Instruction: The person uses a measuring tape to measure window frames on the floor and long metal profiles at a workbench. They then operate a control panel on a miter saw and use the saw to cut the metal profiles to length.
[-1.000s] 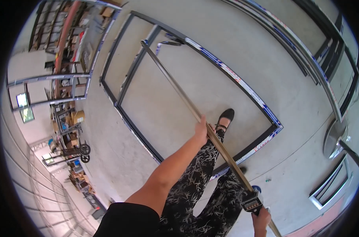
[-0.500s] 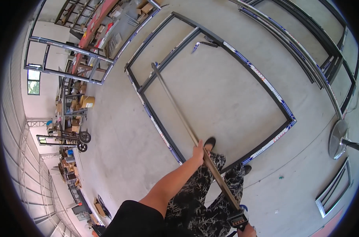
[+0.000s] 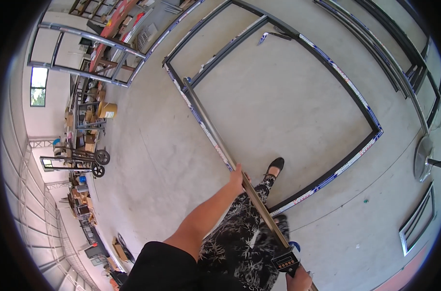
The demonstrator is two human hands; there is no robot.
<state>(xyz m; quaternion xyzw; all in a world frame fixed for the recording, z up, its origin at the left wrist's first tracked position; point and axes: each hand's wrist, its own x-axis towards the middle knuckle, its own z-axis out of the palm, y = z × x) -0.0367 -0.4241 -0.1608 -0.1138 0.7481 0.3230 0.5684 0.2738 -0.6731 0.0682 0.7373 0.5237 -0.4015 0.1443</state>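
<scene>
Left hand (image 3: 237, 179): fingers wrapped around the long measuring bar (image 3: 256, 200) at mid-length. Right hand (image 3: 299, 280): fingers curled around its near end, beside the black digital readout head (image 3: 285, 262). Bar slants from near right to far left, above the left rail of the grey metal frame (image 3: 349, 86) on the concrete floor (image 3: 288, 121); contact at the far tip cannot be told.

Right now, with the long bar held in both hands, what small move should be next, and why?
Perhaps let the left hand guide the long bar so its far end settles at the crossbar: that end appears close to where the crossbar meets the side of the dark frame, but contact cannot be judged. The right hand holds the display box.
</scene>
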